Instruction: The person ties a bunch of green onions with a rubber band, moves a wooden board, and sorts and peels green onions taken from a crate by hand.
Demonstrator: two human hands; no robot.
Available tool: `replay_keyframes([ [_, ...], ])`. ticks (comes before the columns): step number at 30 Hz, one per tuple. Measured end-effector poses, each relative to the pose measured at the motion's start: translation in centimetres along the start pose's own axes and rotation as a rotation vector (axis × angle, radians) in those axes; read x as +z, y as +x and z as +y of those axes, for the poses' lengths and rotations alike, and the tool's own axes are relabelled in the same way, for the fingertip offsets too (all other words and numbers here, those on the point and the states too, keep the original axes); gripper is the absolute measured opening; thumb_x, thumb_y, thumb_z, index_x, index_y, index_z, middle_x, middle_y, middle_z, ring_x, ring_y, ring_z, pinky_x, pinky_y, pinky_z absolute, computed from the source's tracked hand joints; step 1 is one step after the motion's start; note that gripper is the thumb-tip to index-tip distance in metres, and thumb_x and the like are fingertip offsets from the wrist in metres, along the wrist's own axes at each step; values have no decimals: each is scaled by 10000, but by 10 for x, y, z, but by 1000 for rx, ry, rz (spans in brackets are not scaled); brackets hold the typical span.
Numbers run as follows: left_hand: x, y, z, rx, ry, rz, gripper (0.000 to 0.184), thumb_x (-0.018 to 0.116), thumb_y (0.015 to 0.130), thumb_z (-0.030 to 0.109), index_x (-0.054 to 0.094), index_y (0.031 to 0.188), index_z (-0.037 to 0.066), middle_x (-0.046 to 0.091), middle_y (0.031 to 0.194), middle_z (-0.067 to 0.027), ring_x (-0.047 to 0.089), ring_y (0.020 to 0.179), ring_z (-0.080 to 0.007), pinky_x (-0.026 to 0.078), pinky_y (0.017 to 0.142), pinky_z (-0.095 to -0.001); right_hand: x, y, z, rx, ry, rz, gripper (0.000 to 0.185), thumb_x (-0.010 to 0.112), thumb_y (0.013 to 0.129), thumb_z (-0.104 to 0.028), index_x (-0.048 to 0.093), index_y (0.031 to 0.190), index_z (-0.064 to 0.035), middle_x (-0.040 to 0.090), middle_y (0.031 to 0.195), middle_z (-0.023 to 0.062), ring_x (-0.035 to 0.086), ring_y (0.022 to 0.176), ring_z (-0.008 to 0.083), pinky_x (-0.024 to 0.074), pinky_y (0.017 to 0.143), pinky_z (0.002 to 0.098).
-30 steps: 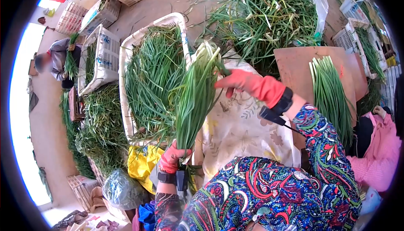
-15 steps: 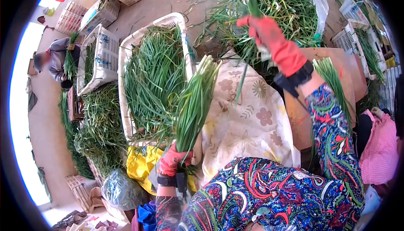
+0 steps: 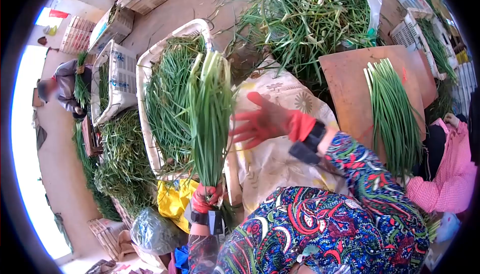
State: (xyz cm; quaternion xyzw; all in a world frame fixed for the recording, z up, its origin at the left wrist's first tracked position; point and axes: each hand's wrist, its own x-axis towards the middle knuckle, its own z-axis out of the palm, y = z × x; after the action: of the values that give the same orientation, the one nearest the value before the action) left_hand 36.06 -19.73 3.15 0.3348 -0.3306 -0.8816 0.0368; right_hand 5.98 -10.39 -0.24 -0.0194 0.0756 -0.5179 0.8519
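Left hand (image 3: pixel 206 198) clamped around lower, leafy end of green bunch (image 3: pixel 211 119); bunch rises upright above fist, pale stem ends topmost, beside crate (image 3: pixel 144 106) of loose greens. Right hand (image 3: pixel 267 121) open, fingers spread, just right of bunch; cannot tell if fingertips touch. Second bunch (image 3: pixel 395 119) lies on board (image 3: pixel 345 84), well apart from left hand.

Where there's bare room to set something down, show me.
Bare: the brown board left of the laid greens; mostly the flowered cloth between crate and board, though the right hand hovers there. Crowded: the full crate; the leafy heap beyond the cloth.
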Motion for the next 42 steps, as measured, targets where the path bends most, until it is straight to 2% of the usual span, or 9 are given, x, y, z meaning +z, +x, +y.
replay_keyframes([
  [6, 15, -13, 15, -231, 199, 14, 247, 689, 599, 104, 521, 725, -26, 440, 451, -57, 389, 322, -155, 328, 337, -264, -20, 40, -47, -519, 26, -229, 705, 426, 757, -670, 498, 1191, -119, 507, 1199, 119, 476, 1100, 253, 341, 966, 437],
  [8, 15, -15, 22, -298, 349, 48, 182, 672, 612, 74, 540, 702, -13, 495, 517, -63, 453, 377, -165, 360, 376, -267, -15, 28, -59, -325, -26, -242, 636, 489, 765, -595, 510, 1142, -83, 551, 1113, 111, 534, 973, 227, 408, 873, 395],
  [11, 0, -17, 27, -324, 488, 104, 249, 694, 626, 61, 567, 835, 14, 569, 632, -69, 521, 447, -161, 388, 410, -255, 11, 13, -66, -16, 104, -121, 458, 601, 781, -432, 555, 990, -27, 620, 964, 83, 606, 746, 178, 497, 696, 324],
  [20, 11, -2, 31, -151, 656, 189, 433, 688, 682, 16, 534, 1085, 52, 589, 807, -2, 535, 609, -85, 424, 507, -223, 38, -3, -105, -466, -704, 651, 259, 451, 848, -157, 541, 1010, 23, 401, 557, -58, 374, 449, 31, 339, 410, 178],
  [29, -6, 10, 5, 5, 681, 273, 503, 667, 714, 29, 503, 1187, 76, 581, 827, 26, 529, 618, -68, 439, 546, -209, 59, -89, -203, -946, -182, 172, 336, 451, 879, -169, 436, 1175, -9, 392, 552, -112, 394, 439, 14, 298, 406, 170],
  [30, -8, 8, 0, 20, 673, 302, 503, 665, 716, 29, 502, 1190, 77, 581, 827, 25, 530, 618, -67, 440, 545, -208, 45, -114, -232, -934, -519, 28, 350, 397, 916, -220, 439, 1190, -7, 359, 535, -115, 379, 438, 20, 309, 427, 183],
  [35, -4, 21, -20, 103, 620, 371, 571, 665, 727, 56, 433, 1249, 76, 605, 887, -10, 564, 698, -91, 463, 610, -227, 74, -82, -143, -806, -1063, 841, 358, 479, 870, -355, 527, 1041, -44, 341, 480, -68, 290, 381, 20, 298, 378, 211],
  [39, -11, 36, -40, 370, 1000, 416, 654, 691, 713, 143, 384, 1286, 70, 606, 1035, -100, 577, 933, -157, 444, 799, -269, 51, -28, -54, -214, -1074, 978, 490, 586, 731, -550, 636, 771, -64, 338, 462, -58, 261, 381, 63, 236, 376, 215],
  [42, 7, 30, -37, 348, 1116, 460, 683, 696, 708, 152, 366, 1302, 78, 593, 1064, -117, 572, 951, -155, 443, 799, -270, 38, -3, -36, -31, -1238, 1065, 430, 589, 756, -465, 611, 717, -38, 526, 582, 47, 471, 457, 116, 377, 412, 262],
])
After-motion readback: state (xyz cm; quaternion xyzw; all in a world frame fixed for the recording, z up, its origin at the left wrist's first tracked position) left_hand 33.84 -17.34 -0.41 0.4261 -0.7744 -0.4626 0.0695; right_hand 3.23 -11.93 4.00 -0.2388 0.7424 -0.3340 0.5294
